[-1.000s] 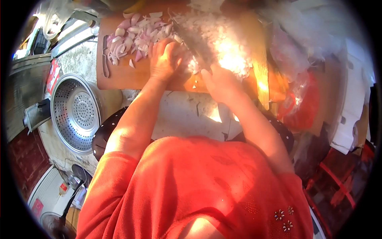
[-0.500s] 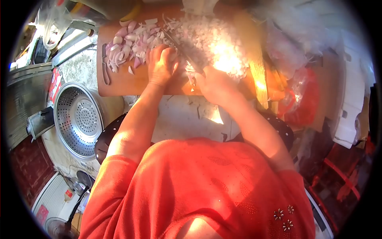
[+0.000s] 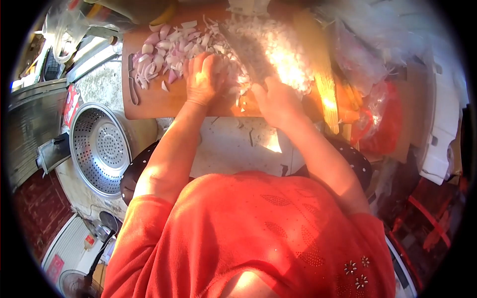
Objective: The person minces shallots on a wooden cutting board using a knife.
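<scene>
On an orange-brown cutting board [image 3: 174, 102] lie purple-white onion pieces [image 3: 166, 49] at the left and a wide heap of finely chopped onion [image 3: 288, 54] at the right. A knife [image 3: 238, 47] runs diagonally between them, its blade partly blurred. My right hand [image 3: 280, 102] is closed round its handle at the board's near edge. Fingers bent, my left hand [image 3: 202, 79] presses on onion pieces just left of the blade. What lies under its fingertips is hidden. A few small bits lie on the board between my two hands.
A metal colander [image 3: 102, 149] stands left of the board. A metal loop-shaped tool [image 3: 132, 82] lies along the board's left edge. To the right are a wooden strip [image 3: 325, 94], a red plastic bag [image 3: 380, 121] and white foam boxes [image 3: 439, 124]. Clear plastic covers the upper right.
My right hand and the knife have shifted slightly right since half a second ago, leaving a wider gap to my left hand. My left hand stays on the onion pieces.
</scene>
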Action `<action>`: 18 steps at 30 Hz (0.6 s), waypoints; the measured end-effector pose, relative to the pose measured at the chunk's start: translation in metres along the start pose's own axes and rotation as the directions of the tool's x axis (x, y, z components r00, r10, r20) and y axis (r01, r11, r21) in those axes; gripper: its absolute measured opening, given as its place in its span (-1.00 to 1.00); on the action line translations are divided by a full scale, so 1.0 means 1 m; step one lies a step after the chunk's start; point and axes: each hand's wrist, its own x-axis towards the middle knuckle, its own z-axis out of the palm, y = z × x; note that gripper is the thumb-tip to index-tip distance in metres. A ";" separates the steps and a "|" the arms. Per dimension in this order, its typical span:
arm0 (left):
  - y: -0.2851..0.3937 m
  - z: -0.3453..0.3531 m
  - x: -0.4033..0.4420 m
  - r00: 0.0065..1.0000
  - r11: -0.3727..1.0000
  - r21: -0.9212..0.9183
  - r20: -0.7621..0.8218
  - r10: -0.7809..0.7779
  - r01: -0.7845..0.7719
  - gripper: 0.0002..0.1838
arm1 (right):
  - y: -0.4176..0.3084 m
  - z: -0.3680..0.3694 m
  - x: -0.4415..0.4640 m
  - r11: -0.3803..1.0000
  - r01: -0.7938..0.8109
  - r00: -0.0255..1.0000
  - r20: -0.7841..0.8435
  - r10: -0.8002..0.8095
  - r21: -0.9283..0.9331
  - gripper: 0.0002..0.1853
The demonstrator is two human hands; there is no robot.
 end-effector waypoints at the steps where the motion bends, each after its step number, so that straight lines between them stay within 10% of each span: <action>1: 0.002 -0.001 0.004 1.000 1.000 -0.014 -0.024 -0.003 0.003 -0.45 | -0.003 -0.004 -0.002 1.000 -0.003 1.000 -0.014 0.004 0.016 -0.50; 8: -0.003 -0.022 0.051 0.951 0.999 0.013 0.308 -0.035 0.032 -0.54 | 0.006 0.000 0.001 1.000 -0.021 1.000 -0.004 0.021 -0.008 -0.52; 18: -0.001 -0.007 0.019 0.993 0.995 0.021 0.074 0.094 -0.095 -0.62 | 0.010 0.010 -0.003 1.000 0.012 1.000 0.018 -0.013 0.023 -0.51</action>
